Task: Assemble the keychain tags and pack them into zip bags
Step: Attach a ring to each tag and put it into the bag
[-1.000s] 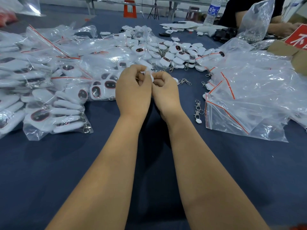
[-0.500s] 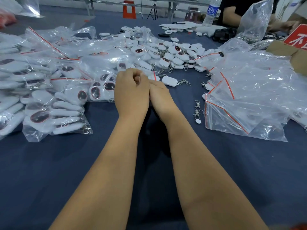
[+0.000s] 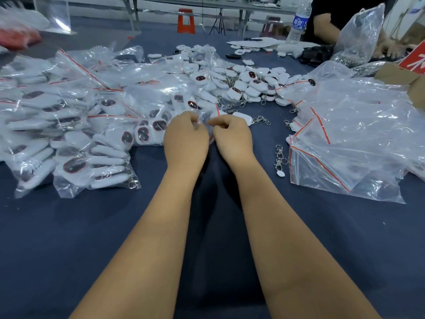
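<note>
1. Your left hand (image 3: 186, 137) and right hand (image 3: 230, 135) sit close together, fingers curled, each pinching a side of a small clear zip bag (image 3: 205, 119). The bag's contents are hidden.
2. The bag hangs between your hands, just in front of the loose tags (image 3: 243, 88); a single tag (image 3: 241, 117) lies just beside your right hand.
3. Judging from the grip, you are opening or sealing the strip. Pinch near the red line and pull evenly.
4. Packed bags (image 3: 69, 134) lie left, empty bags (image 3: 356, 134) right.
5. Writing: the bottle (image 3: 299, 24) has a blue label, unreadable; the red sign (image 3: 416, 63) shows part of a white character.
</note>
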